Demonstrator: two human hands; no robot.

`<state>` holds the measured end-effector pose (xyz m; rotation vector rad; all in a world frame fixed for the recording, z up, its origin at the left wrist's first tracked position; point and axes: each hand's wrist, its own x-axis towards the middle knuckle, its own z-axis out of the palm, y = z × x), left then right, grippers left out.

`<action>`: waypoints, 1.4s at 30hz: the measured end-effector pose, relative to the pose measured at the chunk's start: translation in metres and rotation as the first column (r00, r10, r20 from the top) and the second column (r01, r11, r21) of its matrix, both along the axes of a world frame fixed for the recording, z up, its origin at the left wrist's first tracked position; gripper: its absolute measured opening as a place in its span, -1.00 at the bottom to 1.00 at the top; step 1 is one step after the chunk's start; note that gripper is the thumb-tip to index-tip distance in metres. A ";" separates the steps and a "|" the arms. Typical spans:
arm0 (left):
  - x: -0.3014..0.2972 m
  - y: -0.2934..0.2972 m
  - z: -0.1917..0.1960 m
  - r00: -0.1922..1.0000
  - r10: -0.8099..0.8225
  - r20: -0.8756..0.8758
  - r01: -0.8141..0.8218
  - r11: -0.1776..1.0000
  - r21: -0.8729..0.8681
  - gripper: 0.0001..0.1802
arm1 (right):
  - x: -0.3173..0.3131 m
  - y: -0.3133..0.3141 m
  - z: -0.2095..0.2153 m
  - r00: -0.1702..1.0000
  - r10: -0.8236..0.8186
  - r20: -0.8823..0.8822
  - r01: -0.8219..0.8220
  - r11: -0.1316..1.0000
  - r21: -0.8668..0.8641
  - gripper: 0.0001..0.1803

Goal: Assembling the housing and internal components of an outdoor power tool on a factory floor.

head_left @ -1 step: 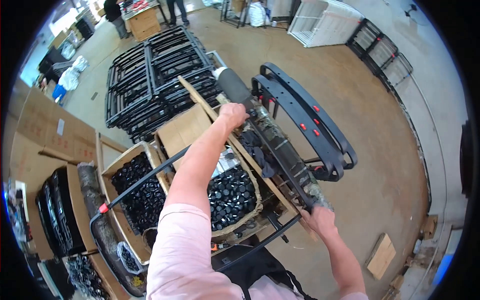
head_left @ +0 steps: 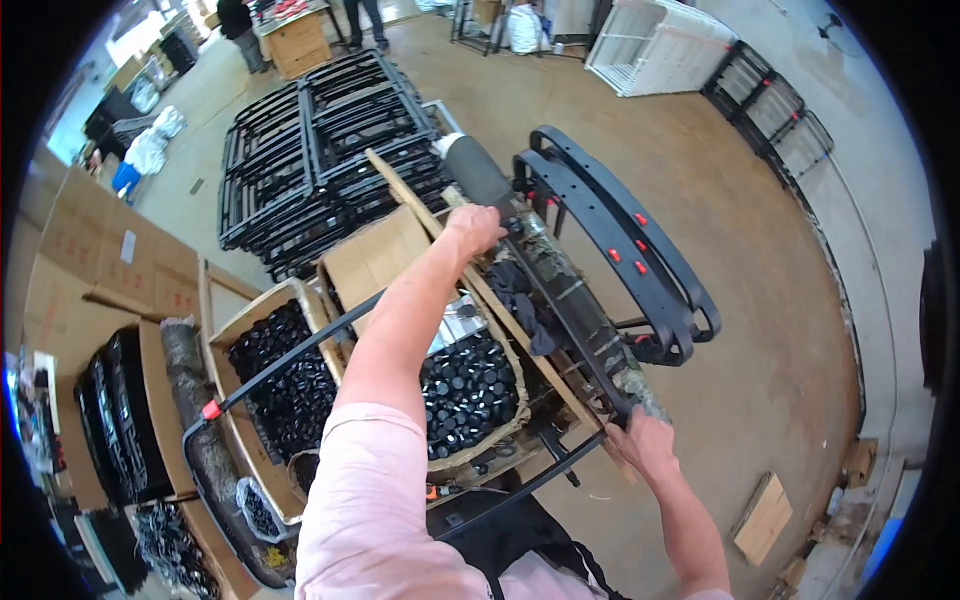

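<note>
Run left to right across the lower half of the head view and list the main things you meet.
Glossy black parts → heap of small black pieces → heap of round black caps → right hand → wooden board on the floor.

The left arm point(head_left: 400, 325) stretches well forward from the lower edge, nearly straight, its left grip point(head_left: 474, 228) curled with the back of it uppermost. The right forearm point(head_left: 690, 520) slants inward, its right grip point(head_left: 643, 440) closed, nearer the body.
</note>
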<state>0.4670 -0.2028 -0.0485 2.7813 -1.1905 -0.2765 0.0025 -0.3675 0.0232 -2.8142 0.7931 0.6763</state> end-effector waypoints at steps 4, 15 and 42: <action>0.011 0.012 -0.008 0.994 -0.097 0.060 0.099 0.994 -0.048 -0.52 | -0.013 -0.009 -0.023 0.965 0.196 0.172 -0.198 0.980 -0.008 -0.57; -0.102 0.092 -0.011 0.899 0.432 0.071 -0.315 0.750 -0.581 -0.55 | -0.013 -0.018 -0.045 0.926 0.375 0.033 -0.366 0.918 -0.152 -0.57; -0.573 1.026 0.115 -0.681 0.716 -0.157 -0.699 -0.698 -0.155 -0.28 | -0.069 0.206 0.024 0.905 0.409 -0.114 -0.424 0.884 -0.198 -0.42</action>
